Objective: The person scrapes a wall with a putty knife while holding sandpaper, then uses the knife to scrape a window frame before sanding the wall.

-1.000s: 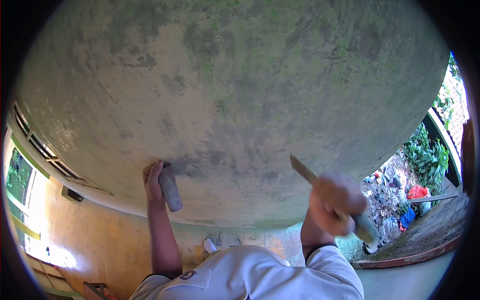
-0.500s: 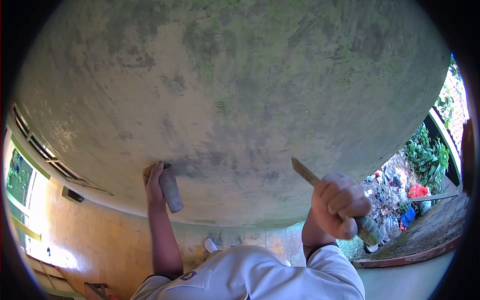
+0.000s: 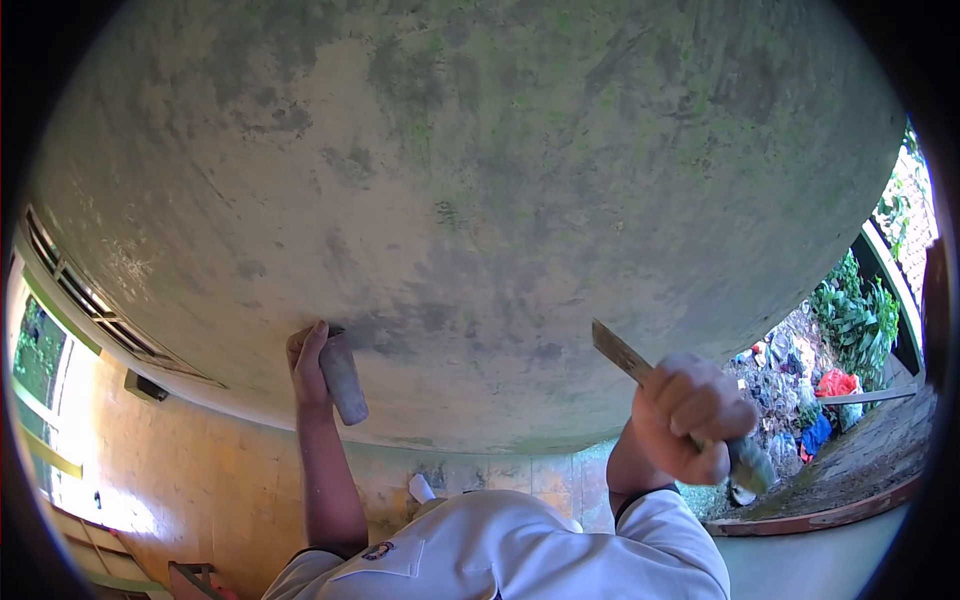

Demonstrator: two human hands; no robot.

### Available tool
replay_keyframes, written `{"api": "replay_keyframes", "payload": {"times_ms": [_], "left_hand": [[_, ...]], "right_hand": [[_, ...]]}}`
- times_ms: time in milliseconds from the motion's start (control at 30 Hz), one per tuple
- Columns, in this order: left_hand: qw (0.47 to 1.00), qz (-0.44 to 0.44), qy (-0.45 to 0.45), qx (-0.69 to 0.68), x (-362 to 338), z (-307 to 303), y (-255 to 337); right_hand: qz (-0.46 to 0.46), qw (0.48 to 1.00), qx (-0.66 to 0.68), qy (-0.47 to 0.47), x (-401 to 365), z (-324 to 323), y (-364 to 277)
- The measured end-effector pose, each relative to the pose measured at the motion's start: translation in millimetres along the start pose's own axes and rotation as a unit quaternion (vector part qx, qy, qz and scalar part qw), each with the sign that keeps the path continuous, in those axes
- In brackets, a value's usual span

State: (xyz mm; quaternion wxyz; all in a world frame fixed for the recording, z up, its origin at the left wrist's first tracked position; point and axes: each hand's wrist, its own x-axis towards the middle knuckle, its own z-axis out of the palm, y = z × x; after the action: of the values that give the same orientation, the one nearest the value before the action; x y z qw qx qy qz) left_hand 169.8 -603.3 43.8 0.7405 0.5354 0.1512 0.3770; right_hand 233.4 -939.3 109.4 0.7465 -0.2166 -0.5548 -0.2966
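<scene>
Up close, a white shirt (image 3: 500, 550) fills the bottom edge, both arms raised from it. The right hand (image 3: 690, 415) is closed in a fist round the greenish grip of a flat-bladed tool (image 3: 620, 352). Its blade slants up just short of the concrete slab (image 3: 480, 200), likely cocked back to work it. The left hand (image 3: 305, 365) wraps a grey stubby cylinder (image 3: 343, 380), top end pressed against the slab's stained patch, probably to steady it there. Beyond lie a yellow wall (image 3: 200, 480) and slatted vent (image 3: 80, 290) on the left. A litter heap (image 3: 790, 390) and plants (image 3: 855, 315) lie far right.
</scene>
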Motion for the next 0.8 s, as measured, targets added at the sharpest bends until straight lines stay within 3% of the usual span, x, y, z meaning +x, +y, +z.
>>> {"api": "replay_keyframes", "payload": {"times_ms": [67,167,333,433,533,700,800], "left_hand": [[1.000,-0.001,-0.017,-0.009,4.3,-8.6,-4.0],[0.999,0.003,-0.034,-0.014,2.1,-6.9,-4.0],[1.000,-0.003,-0.015,-0.013,6.9,-14.5,-10.5],[0.997,0.005,-0.066,-0.027,11.9,-22.2,-13.8],[0.998,0.003,-0.068,-0.011,7.4,-12.8,-5.7],[0.999,-0.002,-0.043,-0.008,5.5,-14.0,-6.9],[0.999,0.004,-0.038,-0.006,2.1,-5.9,-2.4]], "right_hand": [[-0.004,1.000,-0.008,-0.011,1.3,-0.2,5.5],[0.065,0.997,-0.023,0.043,1.6,-3.3,18.7],[0.002,1.000,-0.014,-0.013,4.1,-1.9,3.5],[0.073,0.996,-0.033,0.029,2.6,-2.3,19.8],[0.001,1.000,-0.016,0.007,0.4,0.8,4.0],[0.054,0.996,-0.061,0.022,4.2,-0.7,13.6],[0.007,0.999,-0.032,0.010,2.1,-1.8,1.0]]}}
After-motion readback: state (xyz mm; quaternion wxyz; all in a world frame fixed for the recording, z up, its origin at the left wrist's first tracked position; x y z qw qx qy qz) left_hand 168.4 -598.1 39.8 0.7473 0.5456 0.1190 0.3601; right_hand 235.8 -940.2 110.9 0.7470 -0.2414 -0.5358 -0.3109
